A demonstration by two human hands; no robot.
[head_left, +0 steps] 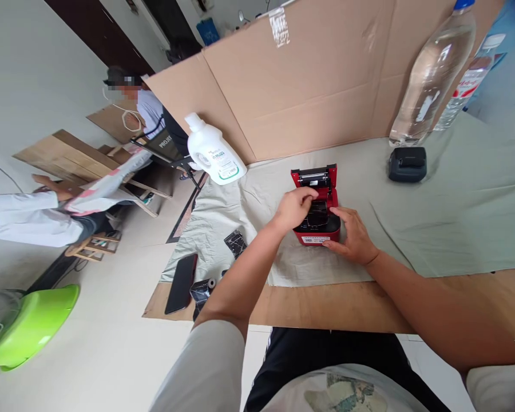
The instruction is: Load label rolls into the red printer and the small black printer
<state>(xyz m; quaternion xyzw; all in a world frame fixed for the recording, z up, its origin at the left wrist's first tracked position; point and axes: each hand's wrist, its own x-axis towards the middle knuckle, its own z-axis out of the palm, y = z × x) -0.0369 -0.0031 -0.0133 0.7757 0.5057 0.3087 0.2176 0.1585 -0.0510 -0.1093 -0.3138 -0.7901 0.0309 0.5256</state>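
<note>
Red printer, illegible white label

White jug sits beside cardboard; two bottles stand right, black case before them. Phone lies near bench's left end. Green tub on floor.

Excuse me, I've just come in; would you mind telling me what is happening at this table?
A person has both hands on a small red-and-black device with its lid open. The left hand reaches in with bent fingers; whether it grips anything is unclear. The right hand is spread against the device's right side. A phone lies toward the table's left edge.
</note>
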